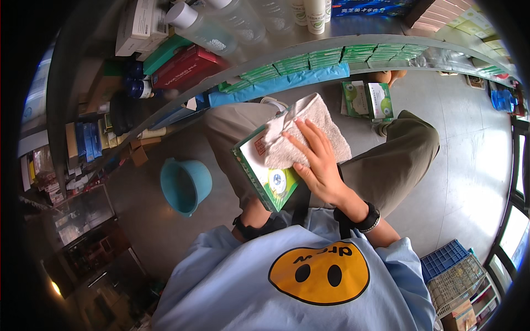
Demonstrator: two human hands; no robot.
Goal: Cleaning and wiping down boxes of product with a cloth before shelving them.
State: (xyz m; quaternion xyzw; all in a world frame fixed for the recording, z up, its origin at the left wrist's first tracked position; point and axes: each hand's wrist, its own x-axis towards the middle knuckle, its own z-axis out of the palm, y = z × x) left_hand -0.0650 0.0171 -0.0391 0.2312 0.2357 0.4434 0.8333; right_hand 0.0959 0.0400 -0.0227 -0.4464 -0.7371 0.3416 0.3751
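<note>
A green and white cardboard box [252, 159] is tilted above my lap, with a round emblem and writing on its face. My left hand [255, 212] supports it from below; its fingers are hidden behind the box. Across the upper part of the face lies a folded, pale beige terry cloth [308, 128]. My right hand [316, 161] holds this cloth against the box, fingers spread over it and the thumb near the emblem.
Two similar green and white boxes [366, 99] are on the floor ahead. A metal shelf [290, 53] carries packed green boxes [327, 58] and clear bottles [207, 31]. A turquoise bucket [186, 186] stands left; a blue plastic crate [445, 260] sits at lower right.
</note>
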